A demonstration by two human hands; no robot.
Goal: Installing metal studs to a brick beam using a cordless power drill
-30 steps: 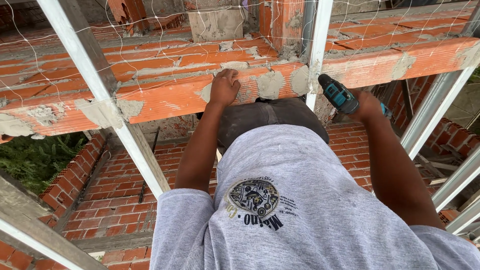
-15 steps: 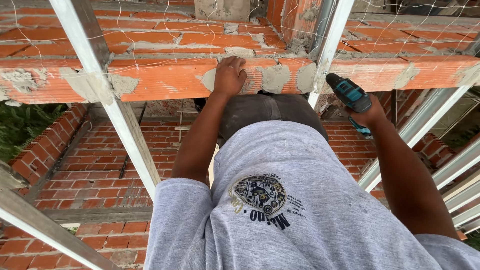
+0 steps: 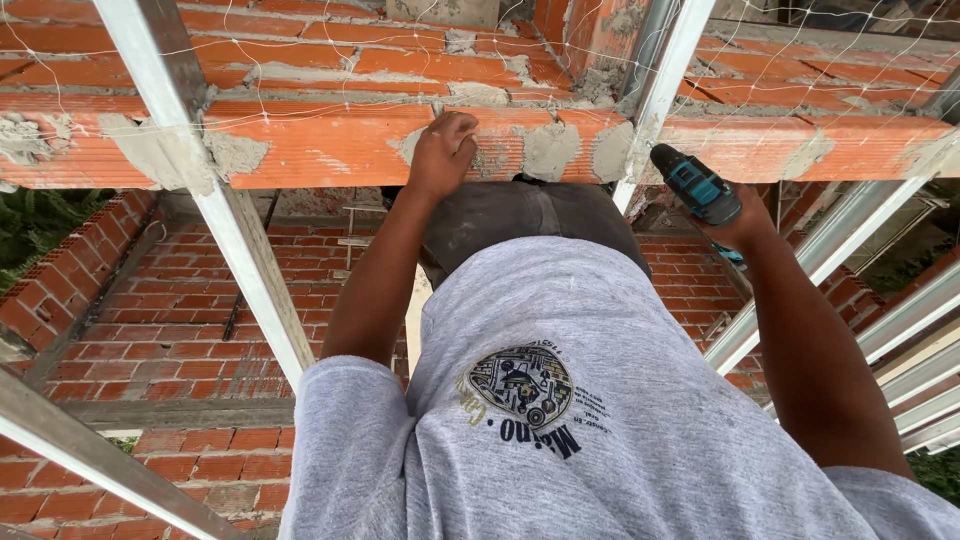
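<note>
Teal and black cordless drill (image 3: pixel 697 188) sits right of centre in the upper half of the frame, nose angled up-left toward the white metal upright (image 3: pixel 662 95) just beside it. Right hand (image 3: pixel 745 222) wraps the drill's grip from below, fingers closed around the handle. Left hand (image 3: pixel 442 152) is at upper centre, pressed to the face of the orange hollow-brick wall course (image 3: pixel 320 145); fingers are curled, their tips at the top edge of the brick, pinching what looks like a small fastener, too small to tell. Grey mortar patches (image 3: pixel 548 150) lie on the brick between the two hands, which are well apart. A second white metal upright (image 3: pixel 215 190) slants down across the left of the frame. Thin white netting lines (image 3: pixel 820 60) cross the upper right. The person's grey printed T-shirt (image 3: pixel 600 420) fills the lower centre. Red brick paving (image 3: pixel 170 330) shows far below at lower left, green foliage (image 3: pixel 30 225) at the left edge.
</note>
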